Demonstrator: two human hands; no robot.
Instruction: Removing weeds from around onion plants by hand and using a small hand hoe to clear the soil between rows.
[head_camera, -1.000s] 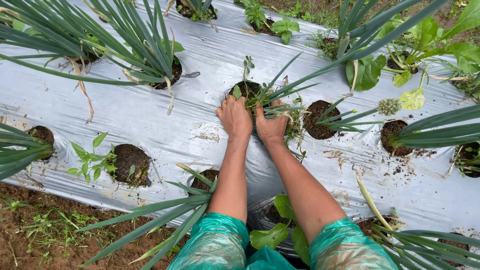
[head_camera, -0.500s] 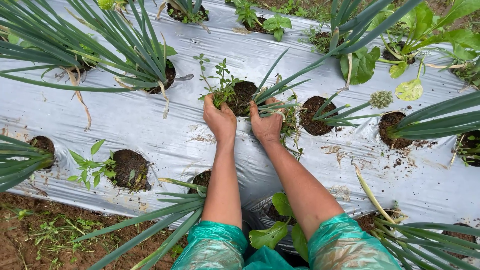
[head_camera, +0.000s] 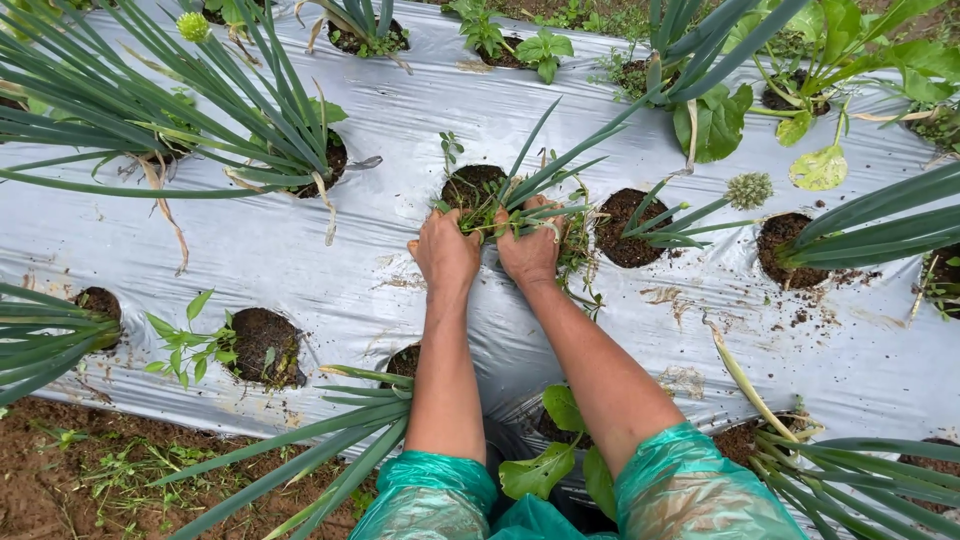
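Left hand (head_camera: 446, 252) and right hand (head_camera: 528, 250) grip weeds (head_camera: 500, 205); fingertips hidden.

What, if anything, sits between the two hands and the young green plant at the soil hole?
Nothing visible: the left hand and right hand already grip the green plant at the soil hole in the silver plastic sheet.

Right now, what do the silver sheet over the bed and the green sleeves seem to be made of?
Silver sheet: apparently thin plastic film, glossy; it wrinkles, reflects light, and has round holes showing dark soil. Green sleeves: probably thin translucent plastic, like a raincoat; shiny and crinkled. Both hands, left and right, are bare and grip green leaves at one hole.
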